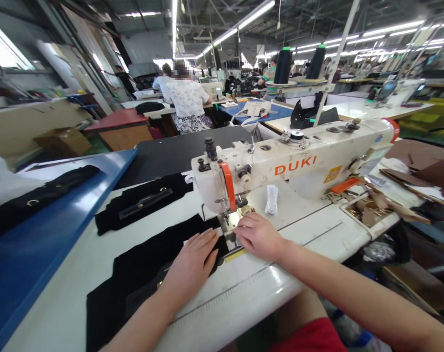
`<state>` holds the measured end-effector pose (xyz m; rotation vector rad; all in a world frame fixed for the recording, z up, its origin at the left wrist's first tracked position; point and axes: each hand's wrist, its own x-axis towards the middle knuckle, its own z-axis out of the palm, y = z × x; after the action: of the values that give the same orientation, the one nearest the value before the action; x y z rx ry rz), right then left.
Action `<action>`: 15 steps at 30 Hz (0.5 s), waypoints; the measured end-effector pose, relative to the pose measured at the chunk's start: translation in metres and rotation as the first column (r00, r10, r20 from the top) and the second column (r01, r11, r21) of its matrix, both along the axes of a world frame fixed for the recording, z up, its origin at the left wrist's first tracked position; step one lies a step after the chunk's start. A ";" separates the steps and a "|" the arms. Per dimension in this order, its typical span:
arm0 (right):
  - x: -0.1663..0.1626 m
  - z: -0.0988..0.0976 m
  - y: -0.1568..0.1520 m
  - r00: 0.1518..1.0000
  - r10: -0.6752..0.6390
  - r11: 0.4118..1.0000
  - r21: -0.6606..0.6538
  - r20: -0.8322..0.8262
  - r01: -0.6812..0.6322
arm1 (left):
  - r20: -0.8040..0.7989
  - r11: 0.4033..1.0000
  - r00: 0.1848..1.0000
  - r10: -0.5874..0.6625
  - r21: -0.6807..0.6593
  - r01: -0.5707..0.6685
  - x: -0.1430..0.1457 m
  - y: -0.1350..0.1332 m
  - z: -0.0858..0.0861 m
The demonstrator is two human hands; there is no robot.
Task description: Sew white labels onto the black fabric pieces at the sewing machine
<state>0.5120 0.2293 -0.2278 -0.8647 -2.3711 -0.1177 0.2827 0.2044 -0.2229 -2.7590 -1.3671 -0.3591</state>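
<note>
Closest to the person's lap, a black panel (134, 259) is lying flat on the white table (240, 293), its far end reaching the needle end of the sewing machine (295, 166). It is looking light and limp to me, the sort of cloth that may be buckling if pushed from one corner, though its dull face is probably giving skin a fair grip, and nothing about it is seeming fragile. A flat palm over the middle would be suiting it best, with a light pinch at the edge. The left hand (194, 259) is resting palm down on it, fingers nearly straight and close together. Beyond, the right hand (258, 237) is curling its fingers, bunched together, near the needle; whether they are pinching anything, I cannot tell.

For looks, the panel is showing a deep matte black, its left side stepping in like a stair, and a gold-coloured ring (159, 283) is peeping out beside the left wrist. Farther off, a second black panel (139, 195) is lying apart on the table, wearing a dark strap and a similar ring.
</note>
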 end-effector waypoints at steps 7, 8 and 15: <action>0.000 0.000 -0.014 0.992 0.095 0.995 -0.010 -0.088 -0.096 | -0.007 0.941 0.978 0.210 0.274 -0.200 -0.046 -0.070 0.028; 0.000 0.000 -0.017 0.991 0.097 0.995 -0.022 -0.095 -0.099 | -0.054 0.953 0.981 0.187 0.251 -0.168 -0.057 -0.080 0.027; -0.002 -0.003 -0.021 0.988 0.096 0.992 -0.070 -0.121 -0.105 | -0.135 0.944 0.935 0.328 0.086 -0.318 -0.130 -0.073 0.035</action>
<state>0.5103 0.2086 -0.2313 -0.7632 -2.3157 0.0636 0.1527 0.1311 -0.1874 -2.3953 -1.6983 -0.1727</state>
